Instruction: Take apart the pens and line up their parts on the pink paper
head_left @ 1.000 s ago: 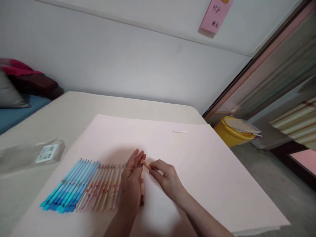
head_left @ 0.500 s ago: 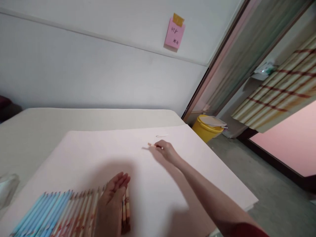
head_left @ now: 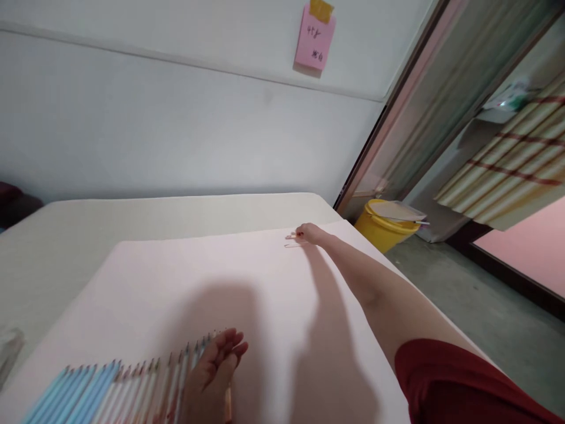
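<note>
My right hand [head_left: 311,234] is at the far end of the white sheet, its fingers closed round a slim, light wood-coloured pencil [head_left: 290,237]; only the pencil's end shows past the fingers. Just below it lies a thin white stick-like thing [head_left: 292,245], too faint to name. Nearer to me, my left hand [head_left: 216,371] rests over the right end of a row of pencils [head_left: 145,394], fingers loosely curled and apart from the thumb, nothing seen in it. The row's left part is light blue pencils [head_left: 75,391]; the others are pale with brownish patterns. The hand hides several.
The white sheet [head_left: 176,282] covers much of the pale table [head_left: 88,227]. A clear object [head_left: 9,353] stands at the left edge. Behind is a white wall with a pink note [head_left: 315,38]. A yellow bin [head_left: 384,227] stands on the floor beyond the right edge.
My right hand has moved farther away and slightly right with the pencil, beyond the thin white thing. The left hand has shifted slightly right and towards me, as the view tilted.
</note>
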The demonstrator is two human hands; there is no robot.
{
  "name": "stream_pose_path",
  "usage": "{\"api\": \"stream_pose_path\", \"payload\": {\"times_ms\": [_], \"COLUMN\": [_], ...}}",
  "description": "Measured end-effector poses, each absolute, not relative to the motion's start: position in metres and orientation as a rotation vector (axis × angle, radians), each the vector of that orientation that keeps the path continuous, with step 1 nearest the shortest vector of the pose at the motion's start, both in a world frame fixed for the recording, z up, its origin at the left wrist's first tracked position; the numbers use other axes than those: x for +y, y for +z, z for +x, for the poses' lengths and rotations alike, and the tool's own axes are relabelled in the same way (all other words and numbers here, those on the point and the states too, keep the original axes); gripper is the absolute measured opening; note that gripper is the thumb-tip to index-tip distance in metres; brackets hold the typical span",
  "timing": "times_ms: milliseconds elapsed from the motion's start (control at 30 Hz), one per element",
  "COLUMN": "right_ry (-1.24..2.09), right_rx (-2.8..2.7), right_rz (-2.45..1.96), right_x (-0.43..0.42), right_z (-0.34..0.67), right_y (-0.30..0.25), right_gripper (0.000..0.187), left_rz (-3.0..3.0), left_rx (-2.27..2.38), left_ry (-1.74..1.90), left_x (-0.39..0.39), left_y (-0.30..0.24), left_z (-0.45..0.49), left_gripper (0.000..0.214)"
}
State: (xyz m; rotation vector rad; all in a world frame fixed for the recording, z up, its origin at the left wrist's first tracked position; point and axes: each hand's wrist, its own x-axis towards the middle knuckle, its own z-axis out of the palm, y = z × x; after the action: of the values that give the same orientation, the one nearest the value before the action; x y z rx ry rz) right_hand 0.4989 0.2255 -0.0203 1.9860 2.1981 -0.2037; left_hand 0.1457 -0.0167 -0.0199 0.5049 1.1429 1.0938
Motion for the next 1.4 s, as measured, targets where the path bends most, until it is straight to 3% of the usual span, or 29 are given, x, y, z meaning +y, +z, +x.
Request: {"api": "stream_pose_path", "payload": {"times_ms": [400, 600, 833, 1400], "right_ry": [-0.178, -0.117, 0.001, 0.034], "right_rx": [2.174, 2.174, 2.166, 2.104], "right_rz": [1.905, 1.981, 2.0, 2.198], "right_x": [0.218, 0.197, 0.198, 0.187], "right_z": [0.506, 0.501, 0.483, 0.462], "right_y": [-0.027, -0.022, -0.03, -0.024], "right_gripper": [0.022, 0.04, 0.03, 0.034], "left_rz": [0.518, 0.522, 0.498, 0.61], "left_rx": [1.152, 1.132, 1.096, 1.196], "left_ry": [1.052, 1.036, 1.069, 1.105], "left_x": [-0.013, -0.014, -0.015, -0.02], "left_y": [-0.027, -0.027, -0.029, -0.024], "left_z": [0.144, 0.142, 0.14, 0.153], "left_gripper": [0.041, 0.042, 0.041, 0.036]}}
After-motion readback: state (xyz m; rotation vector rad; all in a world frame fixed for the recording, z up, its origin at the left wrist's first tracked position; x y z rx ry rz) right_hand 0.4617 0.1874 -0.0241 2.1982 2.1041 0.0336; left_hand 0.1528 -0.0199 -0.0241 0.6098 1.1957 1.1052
